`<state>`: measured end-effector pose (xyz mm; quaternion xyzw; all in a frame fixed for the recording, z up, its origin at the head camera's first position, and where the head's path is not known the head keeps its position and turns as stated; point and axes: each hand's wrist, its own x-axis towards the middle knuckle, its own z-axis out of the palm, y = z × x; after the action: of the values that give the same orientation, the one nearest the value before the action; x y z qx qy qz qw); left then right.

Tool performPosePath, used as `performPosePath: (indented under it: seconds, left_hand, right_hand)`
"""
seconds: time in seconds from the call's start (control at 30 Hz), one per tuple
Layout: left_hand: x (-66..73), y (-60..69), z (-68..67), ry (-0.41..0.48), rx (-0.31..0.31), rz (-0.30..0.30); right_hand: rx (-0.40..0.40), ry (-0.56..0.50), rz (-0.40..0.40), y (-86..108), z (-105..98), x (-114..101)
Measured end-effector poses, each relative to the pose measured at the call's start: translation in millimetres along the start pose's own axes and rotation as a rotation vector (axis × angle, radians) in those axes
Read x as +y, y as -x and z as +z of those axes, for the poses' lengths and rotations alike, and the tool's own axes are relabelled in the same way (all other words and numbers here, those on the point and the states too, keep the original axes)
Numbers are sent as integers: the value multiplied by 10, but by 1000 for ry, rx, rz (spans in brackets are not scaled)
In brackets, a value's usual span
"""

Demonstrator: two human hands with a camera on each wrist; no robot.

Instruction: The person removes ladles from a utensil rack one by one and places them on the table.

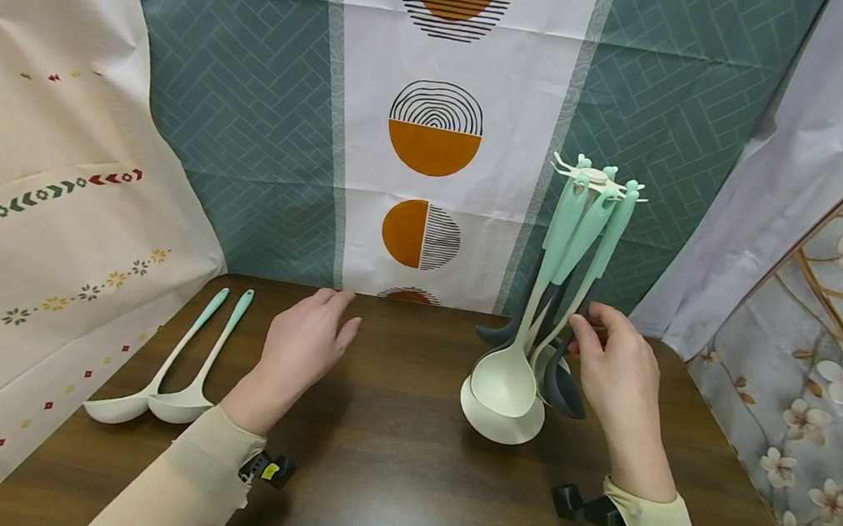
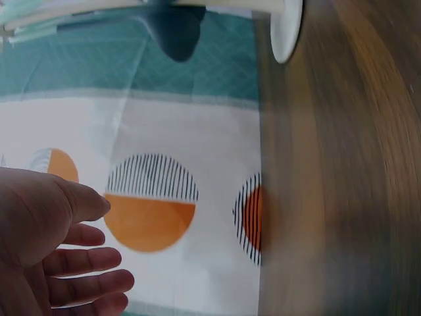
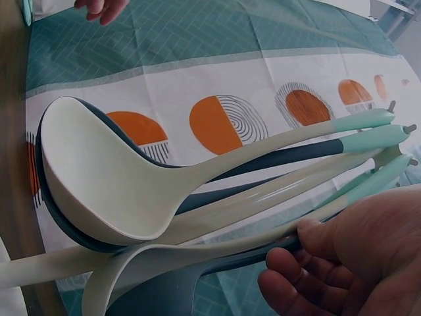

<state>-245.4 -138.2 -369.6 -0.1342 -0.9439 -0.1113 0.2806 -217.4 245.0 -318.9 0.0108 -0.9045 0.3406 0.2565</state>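
A stand (image 1: 501,427) with a round white base holds several hanging ladles with mint-green handles. A cream ladle (image 1: 504,383) faces forward, nested over a dark one in the right wrist view. My right hand (image 1: 619,368) is at the stand's right side, thumb and curled index finger pinching the shaft of a dark ladle (image 3: 161,293); a cream ladle's shaft (image 3: 263,238) runs right along it. My left hand (image 1: 307,337) is held over the table, left of the stand, fingers extended, holding nothing. In the left wrist view the left hand (image 2: 52,243) also appears bare.
Two cream ladles (image 1: 179,405) with mint handles lie side by side at the table's left edge. The brown wooden table (image 1: 389,461) backs onto a patterned cloth (image 1: 254,115). Curtains hang along the left and right sides.
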Motion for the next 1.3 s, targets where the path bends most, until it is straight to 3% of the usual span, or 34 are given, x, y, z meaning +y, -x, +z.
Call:
performPosePath:
  seconds: [0.63,1.0,1.3]
  left_hand:
    - [705,-115,37,162,103,126]
    - [1000,-154,57,241,78,124]
    - [1195,-180,73,316,92,144]
  right_hand:
    - [-3,-4,8,1,2,-8]
    - [1,-6,8,1,14,2]
    - [5,-6,9,0,14,-2]
